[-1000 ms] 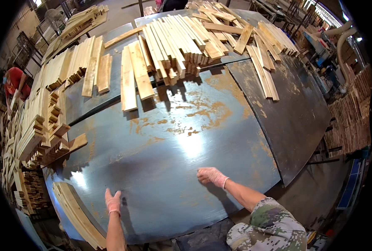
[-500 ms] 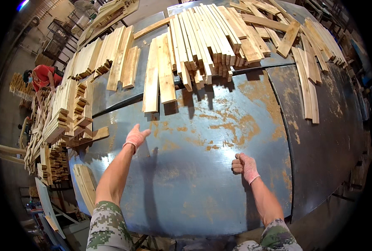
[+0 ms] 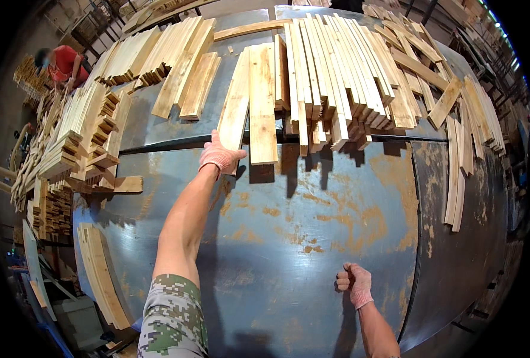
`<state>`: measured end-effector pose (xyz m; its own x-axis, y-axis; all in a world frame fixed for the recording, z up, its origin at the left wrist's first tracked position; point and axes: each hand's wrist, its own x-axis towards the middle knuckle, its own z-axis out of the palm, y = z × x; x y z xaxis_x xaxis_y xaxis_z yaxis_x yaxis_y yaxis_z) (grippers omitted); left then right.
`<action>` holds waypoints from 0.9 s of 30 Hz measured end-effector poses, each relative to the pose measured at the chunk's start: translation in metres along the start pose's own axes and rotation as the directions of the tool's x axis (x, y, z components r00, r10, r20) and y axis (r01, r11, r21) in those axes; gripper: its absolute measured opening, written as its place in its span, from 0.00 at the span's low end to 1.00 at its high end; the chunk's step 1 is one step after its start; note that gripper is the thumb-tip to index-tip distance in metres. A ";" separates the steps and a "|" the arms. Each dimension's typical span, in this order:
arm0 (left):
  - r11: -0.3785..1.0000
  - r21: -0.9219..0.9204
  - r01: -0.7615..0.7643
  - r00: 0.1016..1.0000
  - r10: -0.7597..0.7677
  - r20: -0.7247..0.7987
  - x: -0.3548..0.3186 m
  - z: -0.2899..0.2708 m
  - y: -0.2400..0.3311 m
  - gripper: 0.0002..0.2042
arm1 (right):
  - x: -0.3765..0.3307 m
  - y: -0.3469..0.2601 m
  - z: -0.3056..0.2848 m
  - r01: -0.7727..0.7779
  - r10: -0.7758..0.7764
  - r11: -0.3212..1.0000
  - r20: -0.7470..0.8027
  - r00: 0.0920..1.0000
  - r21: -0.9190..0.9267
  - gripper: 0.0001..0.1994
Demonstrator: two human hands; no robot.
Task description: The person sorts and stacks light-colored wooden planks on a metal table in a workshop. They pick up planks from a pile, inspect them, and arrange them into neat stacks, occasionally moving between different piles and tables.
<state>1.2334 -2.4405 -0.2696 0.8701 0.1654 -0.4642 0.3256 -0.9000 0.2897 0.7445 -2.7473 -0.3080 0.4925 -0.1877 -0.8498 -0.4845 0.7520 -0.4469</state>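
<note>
My left hand (image 3: 219, 155), in a pale pink knit glove, is at the near end of a light wooden board (image 3: 235, 101). Its thumb lies across the board's right side and its fingers are at the left edge, gripping it. Just to the right lies a second flat board (image 3: 261, 107) with small knots, its near end overhanging the gap in the metal table. My right hand (image 3: 355, 283), gloved the same way, is held in a loose fist over the near right part of the blue-grey metal table (image 3: 265, 262); nothing shows in it.
A dense row of boards on edge (image 3: 336, 71) stands beyond, with loose boards (image 3: 420, 65) heaped at the far right. More stacks (image 3: 169, 51) stand at the far left. Several narrow boards (image 3: 101, 274) lie along the left edge. A person in red (image 3: 68, 65) works at the left.
My left hand has reached forward from over the bare metal and now grips the left board's near end. The view has shifted; my right hand stays in a fist over the table.
</note>
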 end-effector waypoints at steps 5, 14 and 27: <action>0.934 -0.280 -0.223 0.973 0.233 -0.001 0.033 0.020 -0.027 0.45 | 0.007 0.005 -0.010 -0.018 0.015 0.999 0.077 0.997 0.038 0.12; 0.497 -0.862 0.104 0.889 0.342 0.305 0.071 0.058 -0.053 0.19 | 0.011 -0.024 -0.014 -0.175 0.174 0.985 0.133 0.976 -0.003 0.12; 0.897 -0.357 -0.262 0.965 0.235 -0.117 0.024 0.009 0.019 0.18 | 0.082 -0.383 0.119 0.215 -0.858 -0.045 0.148 0.492 -0.976 0.44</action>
<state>1.2573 -2.4576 -0.2829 0.9593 -0.0052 -0.2822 0.1962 -0.7064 0.6801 1.0560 -2.9757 -0.1732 0.7651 -0.6439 0.0062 -0.5776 -0.6906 -0.4353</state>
